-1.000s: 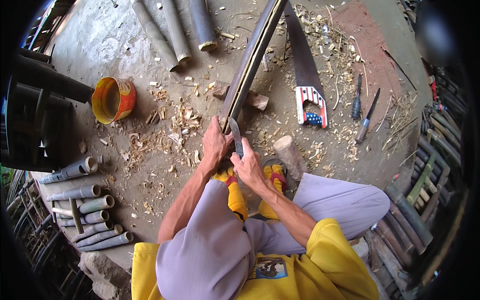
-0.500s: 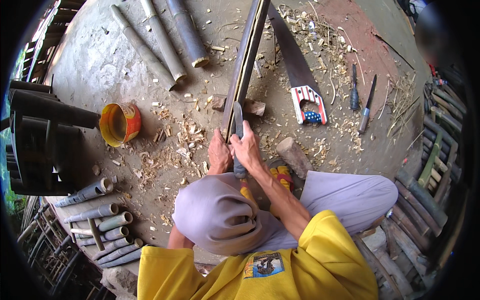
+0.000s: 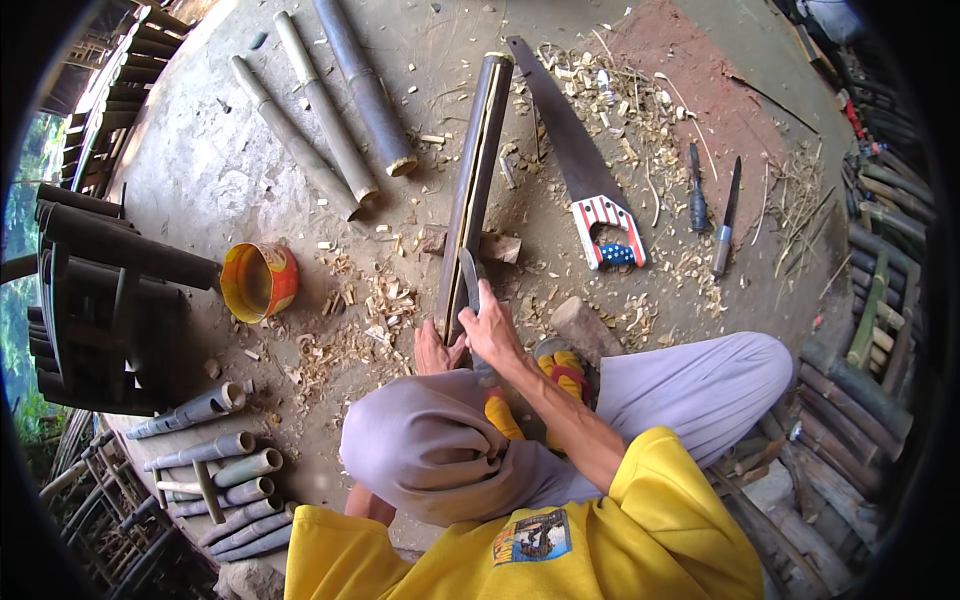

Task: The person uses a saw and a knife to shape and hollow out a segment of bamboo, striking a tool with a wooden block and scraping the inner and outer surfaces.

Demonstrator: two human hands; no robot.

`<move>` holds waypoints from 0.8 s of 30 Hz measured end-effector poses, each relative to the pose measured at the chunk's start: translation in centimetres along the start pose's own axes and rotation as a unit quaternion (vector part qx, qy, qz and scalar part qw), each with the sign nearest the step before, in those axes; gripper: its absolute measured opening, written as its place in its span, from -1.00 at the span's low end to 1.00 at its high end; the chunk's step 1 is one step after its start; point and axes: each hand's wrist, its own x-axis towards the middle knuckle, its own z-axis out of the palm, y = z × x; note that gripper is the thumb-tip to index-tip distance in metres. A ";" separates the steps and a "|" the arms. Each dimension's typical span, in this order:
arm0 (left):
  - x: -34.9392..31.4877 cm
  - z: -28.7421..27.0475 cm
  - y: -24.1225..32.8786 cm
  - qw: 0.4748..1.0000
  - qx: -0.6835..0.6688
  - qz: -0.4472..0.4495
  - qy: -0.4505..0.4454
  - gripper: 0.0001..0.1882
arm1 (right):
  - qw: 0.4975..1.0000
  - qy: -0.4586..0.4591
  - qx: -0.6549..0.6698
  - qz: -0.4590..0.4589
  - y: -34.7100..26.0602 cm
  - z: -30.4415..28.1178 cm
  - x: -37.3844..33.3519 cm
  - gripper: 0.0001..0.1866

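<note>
A dark bamboo tube point(image 3: 484, 135) with a long pale slit lies lengthwise before me, its near end by my knees. My left hand point(image 3: 438, 350) is closed round that near end, with the thumb toward the slit. In my right hand point(image 3: 493, 330) is a knife point(image 3: 471, 275), its dark blade lying along the tube's right side beside the slit. Part of the knife handle is hidden by my fingers. A wooden block point(image 3: 499, 247) props up the tube from beneath.
A handsaw point(image 3: 608, 225) lies right of the tube, with a chisel-like tool point(image 3: 697, 190) and another knife point(image 3: 729, 215) beyond it. Bamboo pieces point(image 3: 320, 110) rest at the far left, near an orange bucket point(image 3: 283, 280). Shavings point(image 3: 385, 300) litter the floor; a short log point(image 3: 585, 328) lies near my feet.
The view has shifted, so the tube's far end now shows and the scene sits lower. Both hands keep their holds, and the knife blade stays against the tube.
</note>
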 end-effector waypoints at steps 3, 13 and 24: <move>-0.7 -0.8 0.6 0.997 0.069 -0.004 -0.024 -0.24 | 0.998 0.035 0.016 -0.040 2.2 2.0 -1.4 -0.54; 3.5 -1.3 5.6 0.998 -0.027 -0.042 -0.028 -0.55 | 0.998 0.003 0.048 0.032 0.1 0.2 -1.4 -0.57; 3.9 -0.1 6.1 0.997 -0.013 -0.052 -0.054 -0.53 | 0.993 0.017 0.110 0.044 -0.1 -1.4 -1.6 -0.61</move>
